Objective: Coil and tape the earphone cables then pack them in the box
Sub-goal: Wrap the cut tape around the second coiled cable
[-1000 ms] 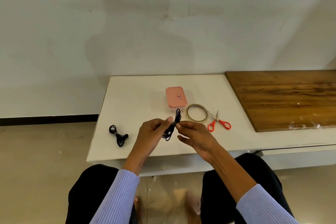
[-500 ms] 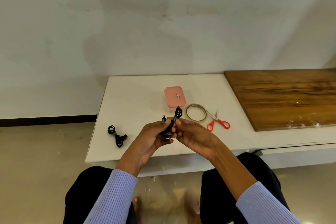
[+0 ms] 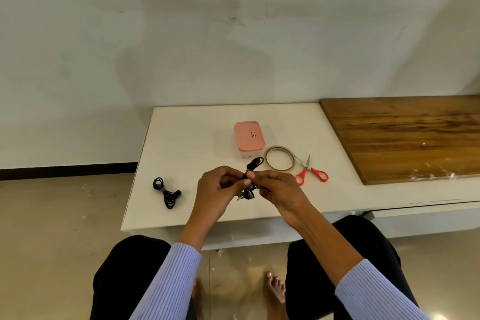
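Pinching a coiled black earphone cable (image 3: pixel 250 176) at centre frame, the left hand (image 3: pixel 218 189) and right hand (image 3: pixel 278 189) hold it above the white table (image 3: pixel 187 138). Lower left, a second coiled cable (image 3: pixel 166 192) lies finished; tape roll (image 3: pixel 279 158), scissors (image 3: pixel 311 173) and closed pink box (image 3: pixel 249 139) await, packing apparently undone.

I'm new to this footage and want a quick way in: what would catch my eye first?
Both hands, left hand and right hand, hold a black earphone cable bunched up above the white table's near edge. Behind them sit a pink box with its lid on, a tape roll and red-handled scissors. A second black earphone bundle lies at the table's left.
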